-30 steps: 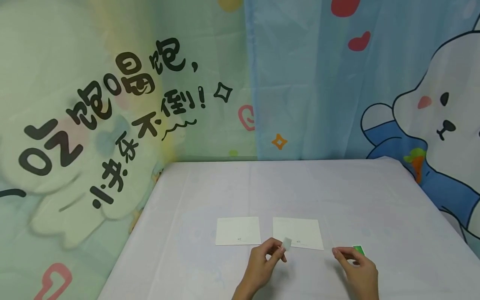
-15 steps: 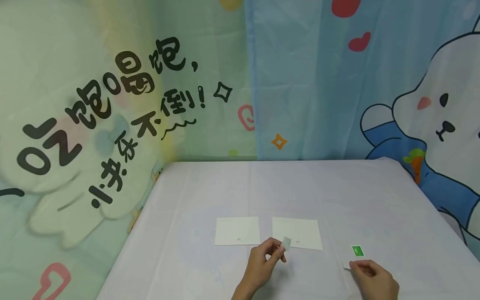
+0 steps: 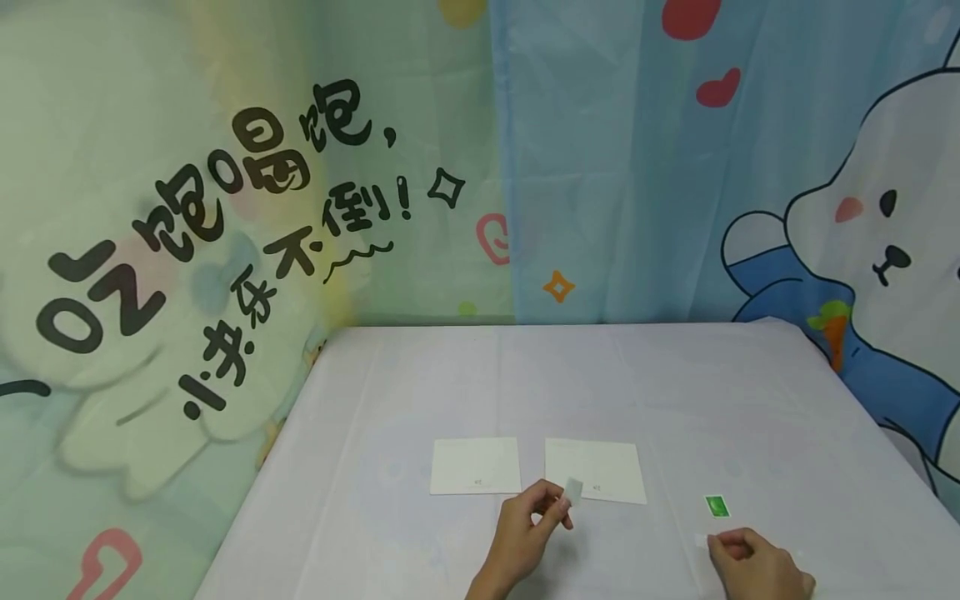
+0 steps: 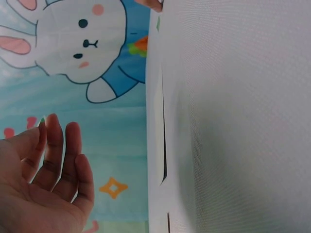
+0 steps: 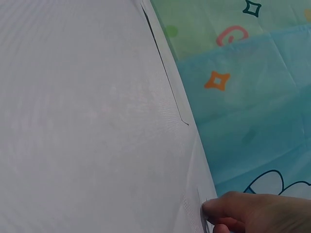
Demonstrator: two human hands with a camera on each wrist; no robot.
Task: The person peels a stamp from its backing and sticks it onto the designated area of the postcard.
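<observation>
My left hand [image 3: 523,527] pinches a small pale green rectangular piece, like a sticker or stamp [image 3: 573,490], between thumb and forefinger. It is held above the table, in front of the right-hand white card [image 3: 597,467]. Low at the right, my right hand [image 3: 759,567] pinches a small thin white slip [image 3: 701,540] close to the cloth; the slip is faint against it. Just beyond that hand lies a green rectangle with a white border, stamp-like [image 3: 717,506]. In the right wrist view, the thumb and fingers [image 5: 228,206] meet at the tabletop.
A second white card [image 3: 475,467] lies left of the first, each with a tiny printed mark near its lower edge. White cloth covers the table [image 3: 390,375]. Printed curtains [image 3: 585,167] hang behind and along the sides.
My right hand has moved right and nearer to me with the white slip, uncovering the green stamp-like rectangle, then lowered the slip to the cloth. The left hand has stayed in place.
</observation>
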